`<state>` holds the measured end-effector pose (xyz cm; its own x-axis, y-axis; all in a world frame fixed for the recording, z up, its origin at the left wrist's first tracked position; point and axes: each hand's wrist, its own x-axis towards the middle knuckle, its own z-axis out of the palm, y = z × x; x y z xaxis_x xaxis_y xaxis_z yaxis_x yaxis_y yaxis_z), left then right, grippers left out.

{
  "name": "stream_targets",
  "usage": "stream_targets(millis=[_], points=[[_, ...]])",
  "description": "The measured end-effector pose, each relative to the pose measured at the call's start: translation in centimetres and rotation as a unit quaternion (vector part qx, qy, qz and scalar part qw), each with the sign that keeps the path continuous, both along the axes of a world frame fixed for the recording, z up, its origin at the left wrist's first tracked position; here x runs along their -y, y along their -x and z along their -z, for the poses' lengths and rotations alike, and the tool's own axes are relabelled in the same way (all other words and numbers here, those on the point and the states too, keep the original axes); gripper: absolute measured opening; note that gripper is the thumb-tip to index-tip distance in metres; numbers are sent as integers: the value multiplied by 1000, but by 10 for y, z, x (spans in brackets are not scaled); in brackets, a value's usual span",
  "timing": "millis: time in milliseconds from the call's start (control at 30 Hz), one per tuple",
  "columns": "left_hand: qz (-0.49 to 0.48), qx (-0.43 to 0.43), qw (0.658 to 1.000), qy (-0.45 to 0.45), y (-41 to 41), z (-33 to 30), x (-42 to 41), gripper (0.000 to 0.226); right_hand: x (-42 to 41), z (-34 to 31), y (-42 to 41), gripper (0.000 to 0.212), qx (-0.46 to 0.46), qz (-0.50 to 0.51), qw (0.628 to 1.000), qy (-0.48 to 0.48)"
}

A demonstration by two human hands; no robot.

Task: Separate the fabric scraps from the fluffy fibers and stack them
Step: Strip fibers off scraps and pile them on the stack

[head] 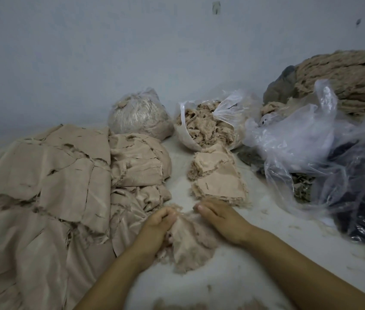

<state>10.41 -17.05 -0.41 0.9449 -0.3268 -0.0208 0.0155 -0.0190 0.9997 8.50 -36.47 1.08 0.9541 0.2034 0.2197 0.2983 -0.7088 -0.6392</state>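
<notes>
While the big heap of beige fabric pieces (49, 186) fills the left of the frame, a small stack of frayed beige fabric scraps (218, 177) sits at centre, just above the hands. Lower centre, the left hand (158, 222) grips a fuzzy beige fabric scrap (188, 240), fingers curled round its top edge. The right hand (217, 217) lies beside it, fingers bent down onto the fluff; its grip I can't make out.

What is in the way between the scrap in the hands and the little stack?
Nothing visible. The scrap, gripped by the left hand, lies just short of the small stack; the right hand rests between them.
</notes>
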Motion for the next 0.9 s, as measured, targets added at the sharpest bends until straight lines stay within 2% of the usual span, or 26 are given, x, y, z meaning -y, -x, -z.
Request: stream_targets(millis=[67, 133, 167, 267, 367, 433, 467, 600, 667, 733, 767, 833, 867, 900], points=[[-19, -49, 995, 85, -3, 1, -3, 25, 8, -3, 7, 59, -120, -26, 991, -50], [-36, -86, 985, 144, -5, 1, -7, 21, 17, -10, 12, 73, -266, -60, 956, -110], [-42, -97, 982, 154, -6, 0, -7, 20, 20, -14, 11, 75, -286, -43, 949, -129], [-37, -94, 985, 139, -5, -1, -2, 20, 14, -20, 2, 71, -221, 54, 953, -200], [-20, -64, 992, 112, -3, -7, 5, 23, -11, -10, -1, 46, -205, -12, 947, -246], [-36, 1, 997, 67, -1, -11, 8, 25, -25, 0, -2, 21, -197, -51, 942, -266], [-47, 27, 997, 57, -1, -11, 8, 26, -29, 4, -3, 17, -189, -44, 936, -294], [-39, 8, 999, 35, 4, -4, 10, 37, -37, 12, -7, 21, -132, 39, 896, -422], [-52, 13, 998, 29, 6, 0, 11, 29, -40, 13, -4, 23, -130, 43, 876, -462], [-76, 28, 996, 27, 6, 0, 13, 22, -42, 17, 0, 40, -158, 30, 883, -441], [-85, 32, 996, 23, 6, 0, 13, 23, -44, 21, 0, 40, -166, 20, 898, -406], [-108, 30, 993, 21, 2, 0, 13, 26, -44, 23, -1, 16, -125, 45, 919, -370], [-124, 27, 992, 24, 0, 1, 12, 22, -43, 21, -2, 5, -93, 94, 918, -373], [-136, 21, 990, 34, -2, 1, 11, 17, -39, 22, -5, 7, -56, 150, 914, -374]])
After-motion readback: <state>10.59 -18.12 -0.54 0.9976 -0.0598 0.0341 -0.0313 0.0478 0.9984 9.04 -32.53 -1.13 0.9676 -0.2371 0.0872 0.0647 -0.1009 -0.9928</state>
